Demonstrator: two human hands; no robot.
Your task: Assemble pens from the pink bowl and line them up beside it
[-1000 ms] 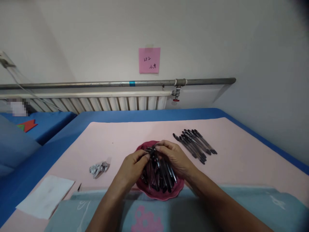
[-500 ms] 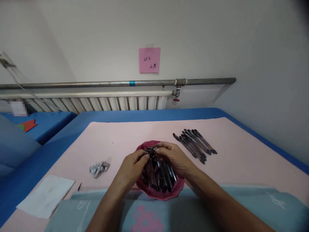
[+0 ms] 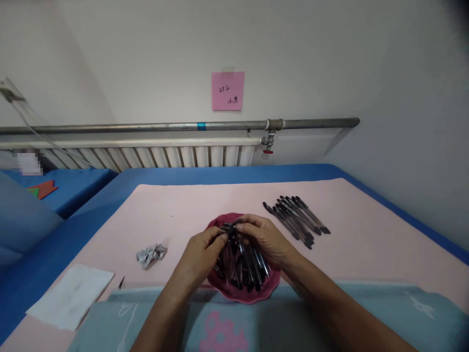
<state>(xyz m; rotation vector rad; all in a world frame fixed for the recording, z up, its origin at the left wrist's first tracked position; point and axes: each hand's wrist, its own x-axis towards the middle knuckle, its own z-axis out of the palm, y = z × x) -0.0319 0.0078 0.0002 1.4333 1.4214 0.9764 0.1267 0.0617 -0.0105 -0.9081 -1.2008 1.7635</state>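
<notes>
A red scalloped bowl (image 3: pixel 245 297) holds a heap of dark pens and pen parts (image 3: pixel 244 266), some with clear barrels. Over its far side my left hand (image 3: pixel 203 252) pinches a dark pen (image 3: pixel 231 230) between thumb and fingers. From the other side my right hand (image 3: pixel 266 239) is closed on the same pen, its fingertips almost meeting those of the left. Fingers cover much of that pen, so its ends are hard to make out. To the right of the bowl, a group of black-capped pens (image 3: pixel 295 220) lies side by side on the pink tabletop.
Crumpled silvery paper (image 3: pixel 151 255) and a white sheet (image 3: pixel 71 296) lie to the left, with a small dark piece (image 3: pixel 121 282) beside the sheet. A blue-green cloth (image 3: pixel 370 313) spans the near edge. Behind the table (image 3: pixel 176 200) are a radiator (image 3: pixel 186 156) and a pipe.
Hardly anything differs. Both hands keep their pinch over the bowl, and the whole view has shifted very slightly.
</notes>
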